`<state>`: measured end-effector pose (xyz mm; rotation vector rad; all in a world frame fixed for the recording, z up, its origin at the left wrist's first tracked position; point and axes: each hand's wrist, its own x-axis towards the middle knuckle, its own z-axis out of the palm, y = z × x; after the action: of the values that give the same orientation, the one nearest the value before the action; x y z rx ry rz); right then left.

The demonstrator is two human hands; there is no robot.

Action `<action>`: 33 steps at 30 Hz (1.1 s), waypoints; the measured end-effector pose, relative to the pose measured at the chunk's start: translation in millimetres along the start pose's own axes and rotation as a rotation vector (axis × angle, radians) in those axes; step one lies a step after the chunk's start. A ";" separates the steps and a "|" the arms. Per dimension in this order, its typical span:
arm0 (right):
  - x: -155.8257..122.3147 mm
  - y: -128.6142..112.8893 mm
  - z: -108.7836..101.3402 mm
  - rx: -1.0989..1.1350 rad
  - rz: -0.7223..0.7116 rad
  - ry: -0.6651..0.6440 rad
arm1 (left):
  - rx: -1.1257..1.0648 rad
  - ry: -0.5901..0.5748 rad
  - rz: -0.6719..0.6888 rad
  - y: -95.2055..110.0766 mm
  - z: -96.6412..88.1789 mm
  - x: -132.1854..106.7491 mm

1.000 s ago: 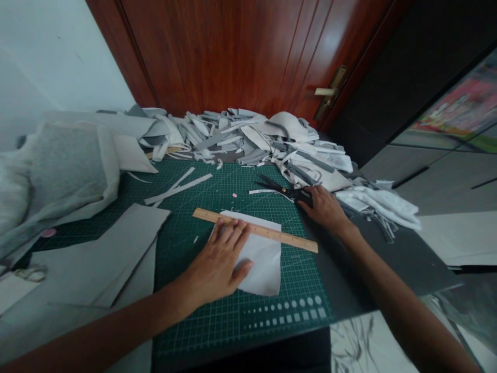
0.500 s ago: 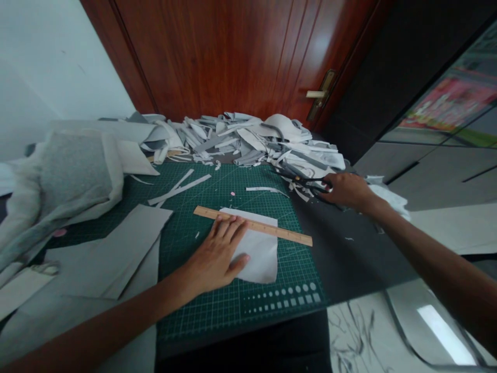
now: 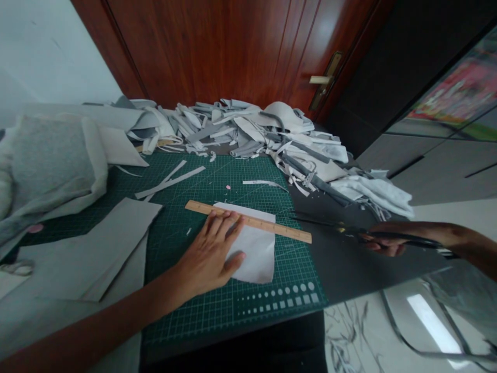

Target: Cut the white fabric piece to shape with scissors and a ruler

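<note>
fabric [image 3: 252, 254] under ruler [image 3: 248, 221], left hand [image 3: 207, 256] spread, right fingers [image 3: 382, 247] clamped on scissors [image 3: 345, 228], scraps [image 3: 248, 129] beyond

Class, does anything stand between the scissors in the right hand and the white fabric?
Nothing visible: only green cutting mat separates the scissors from the white fabric above the wooden ruler, whose end lies just below them.

Item: your left hand [image 3: 209, 254], spread flat on a wooden ruler [image 3: 272, 229] laid across a white fabric piece [image 3: 256, 259]; your right hand [image 3: 384, 243], gripping black-handled shears [image 3: 330, 227] held level, blades pointing toward the ruler.
</note>
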<state>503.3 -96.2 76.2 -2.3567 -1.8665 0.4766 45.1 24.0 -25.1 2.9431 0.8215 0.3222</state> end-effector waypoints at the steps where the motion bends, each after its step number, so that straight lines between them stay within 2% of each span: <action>1: 2.0 -0.1 1.3 0.112 0.029 -0.267 | 0.002 0.005 0.000 0.3 0.5 0.2; 2: 5.0 -0.4 2.7 0.223 0.056 -0.532 | 0.004 0.010 -0.002 0.7 1.0 0.5; 3: 8.6 -0.7 4.3 0.295 0.083 -0.706 | 0.004 0.016 -0.005 1.0 1.5 0.8; 4: 12.6 -0.8 6.1 0.323 0.107 -0.782 | 0.003 0.023 -0.006 1.4 1.9 1.0; 9: 32.2 4.9 20.1 0.412 0.105 -0.926 | -0.001 0.042 0.009 2.4 2.4 -0.3; 17: 43.5 3.6 36.7 0.697 0.125 -1.088 | -0.064 0.023 0.042 3.4 -5.6 1.9; 27: 45.6 1.0 46.9 0.845 0.116 -1.072 | -0.046 0.028 0.037 4.2 -1.9 2.3; 33: 47.8 -4.0 46.9 0.795 0.058 -1.062 | -0.027 0.039 0.040 4.3 -0.6 1.2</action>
<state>495.0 -54.7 24.3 -1.6476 -1.3289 2.2733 48.1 21.0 -23.8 2.9406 0.7577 0.3906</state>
